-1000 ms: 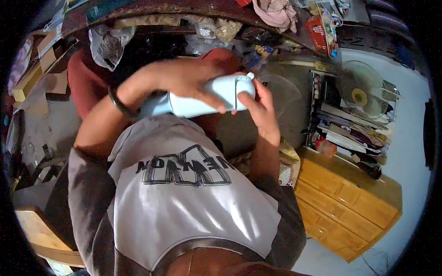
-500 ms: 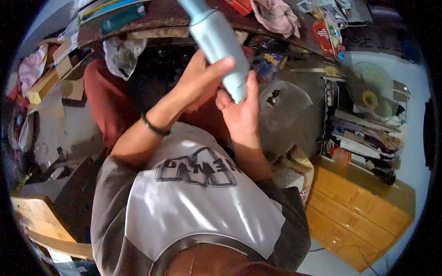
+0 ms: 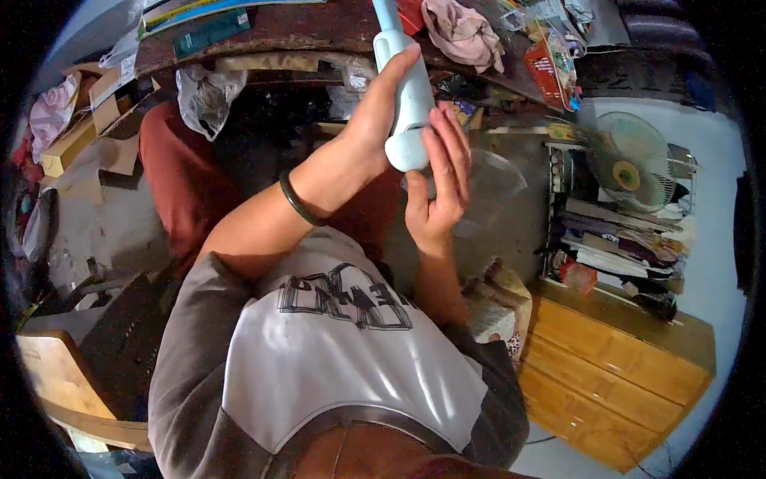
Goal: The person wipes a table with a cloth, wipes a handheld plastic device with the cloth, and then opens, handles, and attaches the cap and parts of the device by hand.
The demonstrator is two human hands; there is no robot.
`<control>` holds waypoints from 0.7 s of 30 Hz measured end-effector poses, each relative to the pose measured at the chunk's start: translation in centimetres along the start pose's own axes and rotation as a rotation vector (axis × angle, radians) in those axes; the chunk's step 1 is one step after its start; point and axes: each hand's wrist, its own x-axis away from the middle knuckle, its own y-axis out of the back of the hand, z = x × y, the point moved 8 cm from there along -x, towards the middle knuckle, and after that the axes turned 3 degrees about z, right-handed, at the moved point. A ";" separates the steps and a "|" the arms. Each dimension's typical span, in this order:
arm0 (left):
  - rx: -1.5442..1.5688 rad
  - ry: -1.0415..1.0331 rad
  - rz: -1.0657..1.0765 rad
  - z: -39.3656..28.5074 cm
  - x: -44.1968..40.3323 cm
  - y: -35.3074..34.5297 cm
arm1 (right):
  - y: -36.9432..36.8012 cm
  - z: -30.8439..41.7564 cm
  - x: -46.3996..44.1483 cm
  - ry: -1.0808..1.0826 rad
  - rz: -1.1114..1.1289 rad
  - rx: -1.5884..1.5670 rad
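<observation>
A light-blue handheld appliance (image 3: 408, 100) with a long rounded body and a narrower neck is held up in front of my chest. Its neck runs past the top edge of the view, and I cannot tell its exact kind. My left hand (image 3: 373, 120), with a dark bracelet on the wrist, is closed around the left side of the body, thumb lying along it. At the rounded lower end, my right hand (image 3: 440, 188) has its fingers against the right side and its thumb near the bottom, gripping that end.
Ahead is a dark wooden table (image 3: 327, 32) with a pink cloth (image 3: 463, 36) and a red basket (image 3: 549, 76). To the right stand a fan (image 3: 630, 164), a filled shelf rack and a wooden drawer cabinet (image 3: 614, 371). Cardboard boxes (image 3: 76, 148) and a wooden chair (image 3: 64, 375) are at left.
The appliance has turned more upright and shifted slightly right, showing its rounded lower end. My left hand has moved up its body; my right fingers have shifted around the end.
</observation>
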 end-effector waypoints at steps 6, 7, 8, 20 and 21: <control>-0.022 0.051 -0.070 1.4 0.6 0.7 | 1.2 0.3 1.5 -0.031 0.022 0.082; -0.026 0.037 -0.076 1.4 0.6 0.8 | 1.8 0.0 1.7 -0.049 -0.016 0.067; -0.006 0.069 -0.064 1.7 0.6 0.9 | 2.2 -0.3 1.8 -0.065 -0.056 0.052; 0.056 0.071 -0.067 1.9 0.7 1.7 | 2.7 -5.4 2.8 -0.661 -0.222 -0.161; 0.044 0.088 -0.056 1.8 0.9 1.8 | 2.5 -5.6 2.9 -0.700 -0.226 -0.216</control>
